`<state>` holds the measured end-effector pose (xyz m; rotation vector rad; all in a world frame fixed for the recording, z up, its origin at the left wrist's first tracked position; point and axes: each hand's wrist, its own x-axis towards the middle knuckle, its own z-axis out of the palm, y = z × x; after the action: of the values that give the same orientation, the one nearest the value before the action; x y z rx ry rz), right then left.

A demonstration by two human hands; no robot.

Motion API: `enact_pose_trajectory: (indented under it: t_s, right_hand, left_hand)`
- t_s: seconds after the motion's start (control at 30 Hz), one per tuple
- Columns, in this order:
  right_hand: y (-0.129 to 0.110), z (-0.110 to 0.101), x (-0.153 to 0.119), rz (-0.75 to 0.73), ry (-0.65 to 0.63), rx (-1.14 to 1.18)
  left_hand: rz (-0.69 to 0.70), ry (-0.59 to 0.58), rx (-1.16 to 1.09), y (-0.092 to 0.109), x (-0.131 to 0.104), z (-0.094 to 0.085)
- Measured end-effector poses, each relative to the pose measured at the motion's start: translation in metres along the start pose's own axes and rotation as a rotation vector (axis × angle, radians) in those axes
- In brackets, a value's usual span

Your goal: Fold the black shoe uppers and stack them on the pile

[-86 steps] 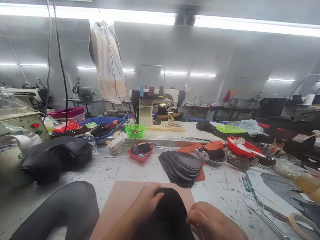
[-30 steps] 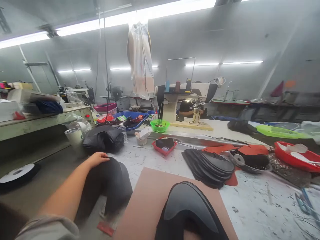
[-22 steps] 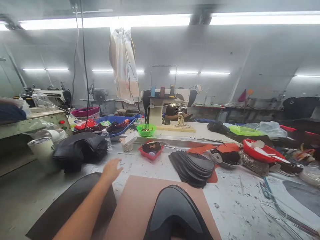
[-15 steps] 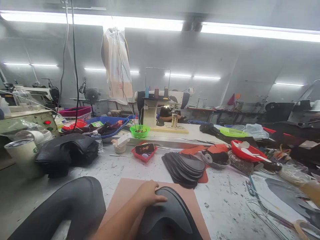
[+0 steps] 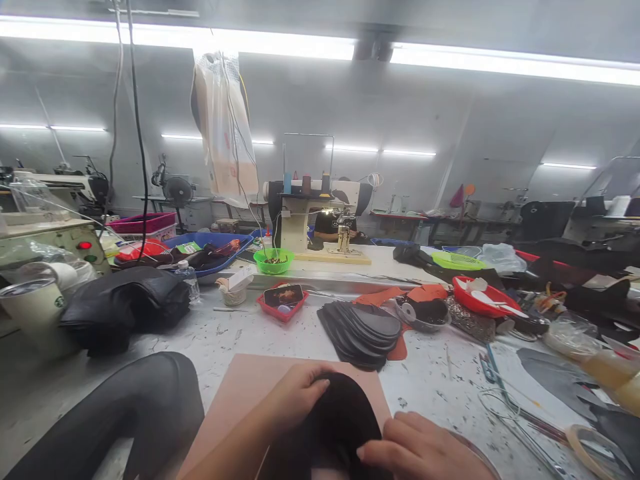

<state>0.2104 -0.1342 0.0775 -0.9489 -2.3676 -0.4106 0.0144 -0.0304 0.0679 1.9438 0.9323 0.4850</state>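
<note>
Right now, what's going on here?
A person's left hand grips the top of a curved black piece, and the right hand is curled at its right edge. The piece is over a pink board on the table. Another dark piece lies to the left, and a dark stack sits just beyond the board.

I am wearing the camera on my head, so it is looking from my own eye level, forward and down across the worktable [image 5: 280, 339]. My left hand [image 5: 300, 397] and right hand [image 5: 413, 443] are sitting nearest to it, low in the view, and the bottom edge is cutting off the black piece [image 5: 347, 407] between them. Past them, the camera is facing the sewing machine [image 5: 295, 227] nearly straight on, beyond the table's far edge. The view is reaching wide to both sides and up to the ceiling light [image 5: 175, 30], which is running across the top.
</note>
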Motion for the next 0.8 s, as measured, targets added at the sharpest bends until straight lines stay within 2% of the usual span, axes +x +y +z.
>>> enact_pose_trajectory:
  t_s: [0.07,0.17,0.33,0.4,0.47,0.57,0.7,0.8]
  right_hand:
    - [0.001,0.001,0.025,0.012,0.095,0.021]
    - [-0.001,0.012,0.046,0.108,0.229,0.009]
    - [-0.003,0.032,0.044,0.198,0.388,-0.015]
    - [-0.006,0.032,0.04,0.189,0.389,-0.054]
    - [-0.011,0.029,0.037,0.105,0.362,-0.105]
    - [-0.017,0.028,0.032,-0.037,0.371,-0.169]
    - [-0.023,0.036,0.032,-0.009,0.359,-0.182]
    - [-0.026,0.045,0.037,0.028,0.465,-0.238]
  left_hand:
    - [0.08,-0.039,-0.129,0.022,-0.013,0.005]
    - [0.12,-0.032,-0.105,0.043,-0.031,0.012]
    - [0.127,-0.005,0.2,0.041,-0.042,0.023]
    - [0.117,-0.025,0.26,0.037,-0.041,0.024]
    - [0.094,0.003,0.15,0.035,-0.04,0.023]
    - [-0.026,0.075,-0.136,0.034,-0.04,0.02]
    - [-0.125,0.073,-0.35,0.033,-0.038,0.02]
    - [-0.145,0.082,-0.429,0.035,-0.035,0.023]
